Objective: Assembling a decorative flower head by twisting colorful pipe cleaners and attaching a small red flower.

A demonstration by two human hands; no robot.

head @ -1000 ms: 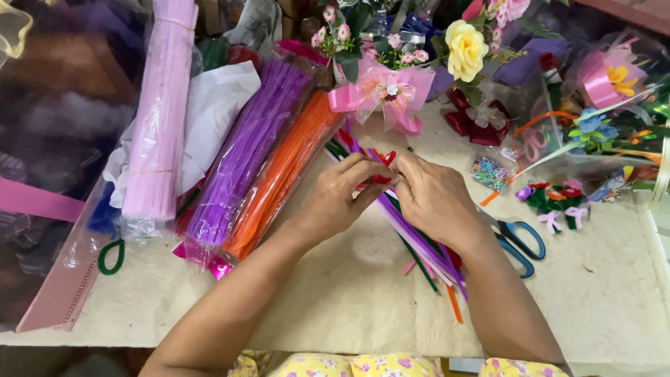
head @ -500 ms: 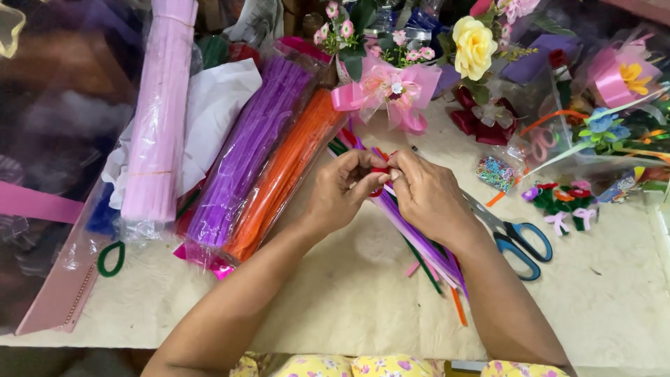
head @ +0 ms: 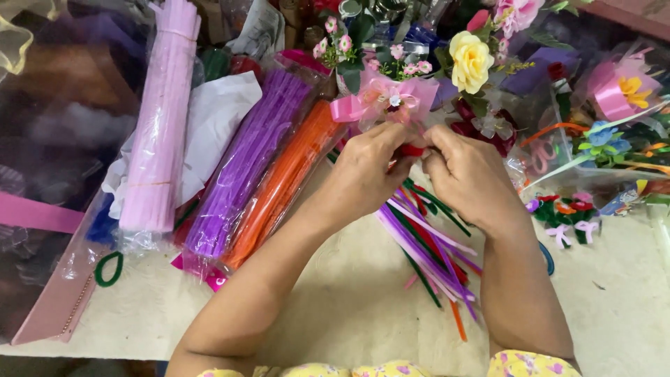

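Observation:
My left hand [head: 366,171] and my right hand [head: 469,174] meet above the table, fingertips pinched together on a small red pipe cleaner piece [head: 412,150]. Under them lies a loose bunch of pipe cleaners [head: 436,244] in purple, green, red, white and orange. Just beyond my fingers stands a small pink-wrapped bouquet with a pink ribbon bow [head: 384,98].
Packs of pale pink [head: 162,119], purple [head: 244,164] and orange [head: 279,185] pipe cleaners lie at the left. A yellow fabric rose [head: 471,59], other craft flowers and small bows [head: 565,216] crowd the back right. A blue scissor handle [head: 548,257] peeks out beside my right forearm.
Both hands have lifted slightly away from me toward the pink bouquet, still pinching the red piece. My right forearm now covers most of the scissors.

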